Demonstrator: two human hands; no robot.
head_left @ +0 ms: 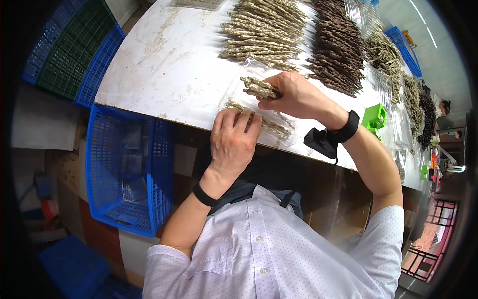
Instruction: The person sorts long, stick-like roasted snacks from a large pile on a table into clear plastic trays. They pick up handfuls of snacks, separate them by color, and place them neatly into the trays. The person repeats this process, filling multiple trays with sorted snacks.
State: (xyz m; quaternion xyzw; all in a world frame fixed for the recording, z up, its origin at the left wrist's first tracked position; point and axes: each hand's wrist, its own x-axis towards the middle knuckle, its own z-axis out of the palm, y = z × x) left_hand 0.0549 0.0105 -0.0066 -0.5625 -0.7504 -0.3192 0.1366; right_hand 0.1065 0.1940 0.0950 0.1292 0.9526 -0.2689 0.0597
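Note:
A bundle of pale, twisted, dried stick-like strands (pixel 261 88) is gripped in my right hand (pixel 301 97), above a clear plastic tray (pixel 226 102) near the table's front edge. More of these pale strands (pixel 274 127) lie in the tray. My left hand (pixel 233 142) rests over the tray's near side, its fingers slightly apart and touching the strands; its thumb is hidden. Beyond the tray is a large heap of pale twisted strands (pixel 264 32), and to its right a heap of dark brown ones (pixel 336 50).
The white table (pixel 164 65) stretches away to the right, with further heaps (pixel 386 60) and stacked clear trays (pixel 381 87). A green plastic holder (pixel 374 117) stands right of my right forearm. A blue crate (pixel 127 219) holding clear packages sits below the table's left edge.

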